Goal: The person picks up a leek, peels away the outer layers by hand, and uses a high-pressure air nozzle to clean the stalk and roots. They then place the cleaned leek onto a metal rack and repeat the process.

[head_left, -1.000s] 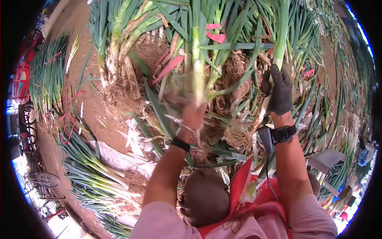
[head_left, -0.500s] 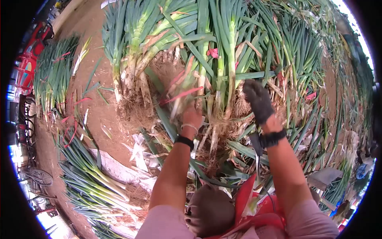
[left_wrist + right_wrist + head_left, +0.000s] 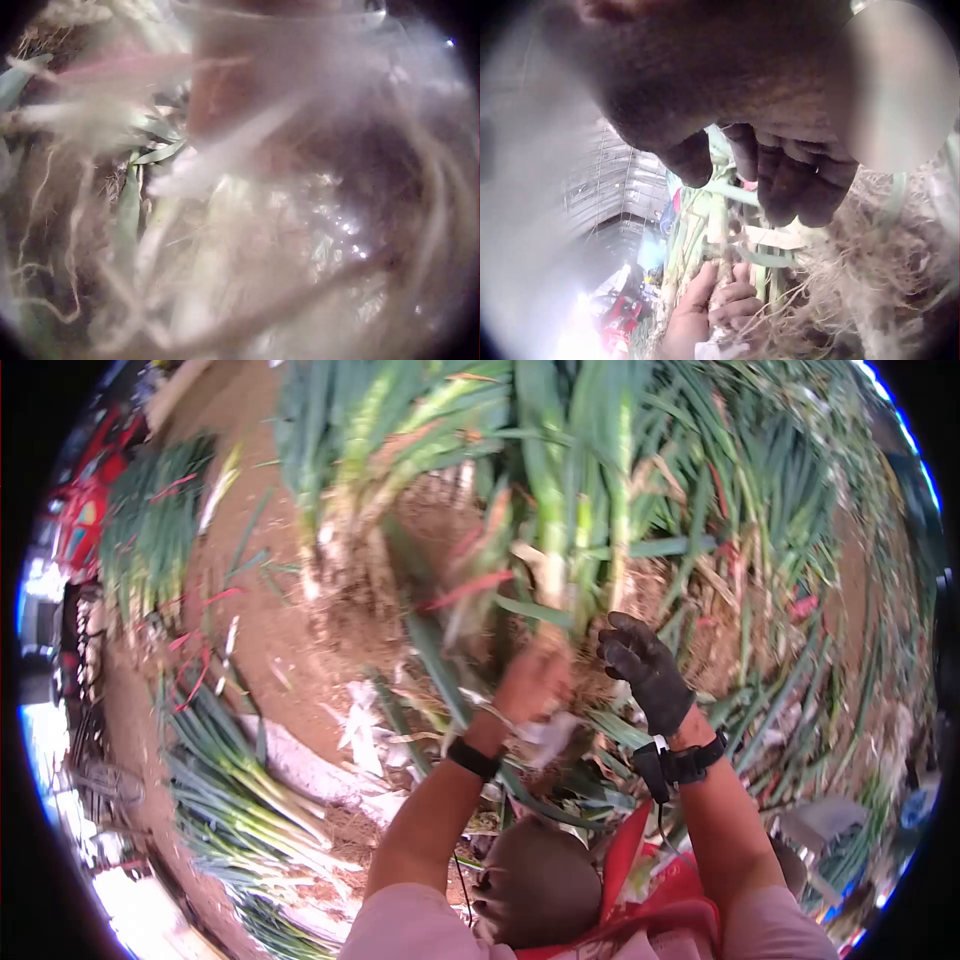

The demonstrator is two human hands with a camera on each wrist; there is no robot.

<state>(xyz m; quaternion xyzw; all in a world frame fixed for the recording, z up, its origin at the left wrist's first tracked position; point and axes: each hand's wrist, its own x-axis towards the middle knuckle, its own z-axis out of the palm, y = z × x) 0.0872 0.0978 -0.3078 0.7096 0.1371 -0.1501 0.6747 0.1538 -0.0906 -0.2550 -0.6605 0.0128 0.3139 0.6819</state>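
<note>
My bare left hand [image 3: 535, 680] grips a leek [image 3: 552, 585] low on its white stem, beside other upright leeks. In the right wrist view the left hand's fingers [image 3: 735, 304] wrap that stem. Pale roots hang blurred across the left wrist view. To the right, my right hand [image 3: 645, 665] in a dark glove is held up near the leek roots, its fingers loosely bent and nothing visible between them. In the right wrist view, gloved fingertips [image 3: 810, 214] hang above and in front of the left hand.
A leek bunch with dirty roots [image 3: 350, 580] stands at the left, and more lie in a pile [image 3: 240, 790] at the lower left. Red ribbon [image 3: 465, 590] lies among the stems. Trimmed leaves and husks [image 3: 360, 725] litter the soil.
The right hand let go of the leek it held a second ago and moved left and down. The left hand let go of one leek, reached into the bunch and now grips a leek.
</note>
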